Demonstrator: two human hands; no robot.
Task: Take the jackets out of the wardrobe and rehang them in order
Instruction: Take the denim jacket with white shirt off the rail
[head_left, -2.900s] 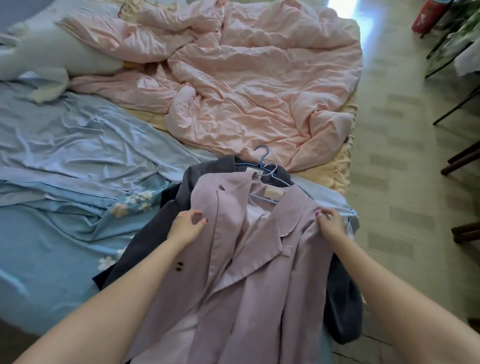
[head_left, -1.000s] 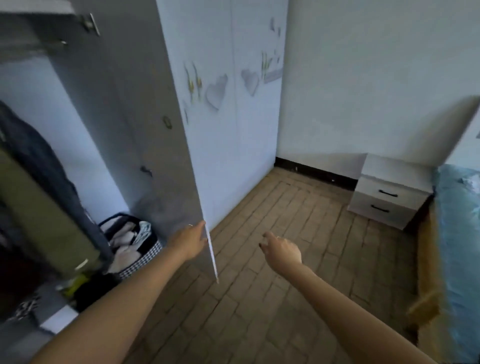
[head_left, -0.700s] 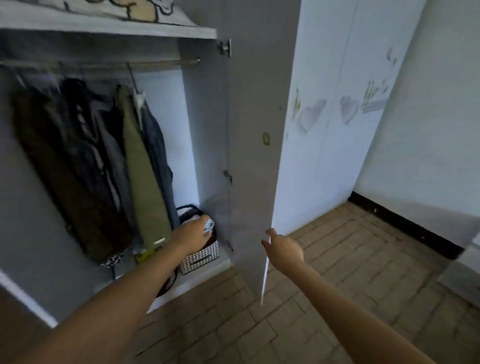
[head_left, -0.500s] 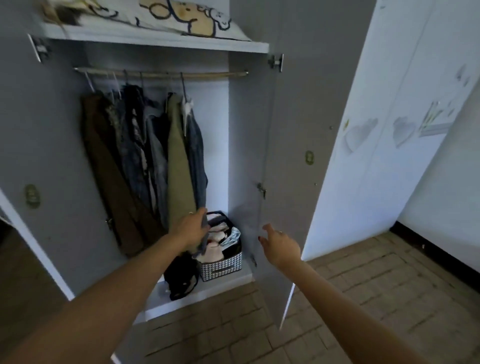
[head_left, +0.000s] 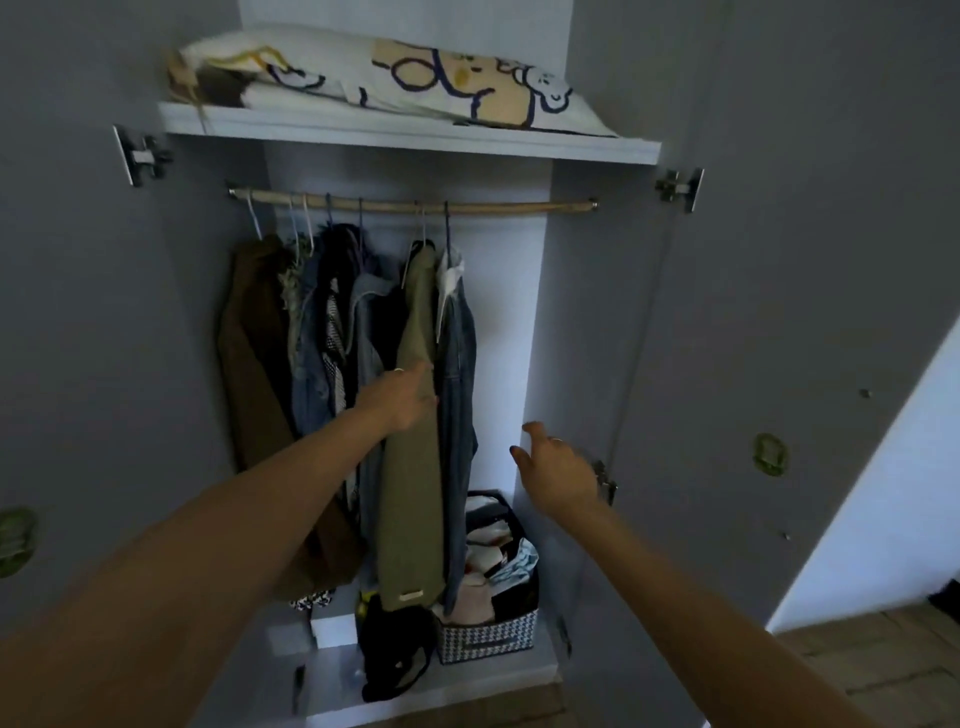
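The open wardrobe has a wooden rail (head_left: 493, 207) with several jackets on hangers bunched at its left. From left hang a brown jacket (head_left: 249, 364), dark and denim ones (head_left: 332, 332), an olive green jacket (head_left: 415, 457) and a blue denim jacket (head_left: 460, 395). My left hand (head_left: 402, 397) reaches in with straight fingers touching the olive jacket's side. My right hand (head_left: 558, 470) hovers open in the empty right half of the wardrobe, touching nothing.
A pillow (head_left: 395, 78) lies on the top shelf (head_left: 405, 137). A checked fabric basket (head_left: 488, 631) of folded clothes and a black bag (head_left: 395, 654) sit on the wardrobe floor. Both doors stand open, left door (head_left: 104, 338) and right door (head_left: 753, 312). Tiled floor (head_left: 872, 654) at lower right.
I turned from the jackets laid on the bed to the wardrobe. Both hands rose and reached inside; my left hand moved from the basket area up to the olive jacket.
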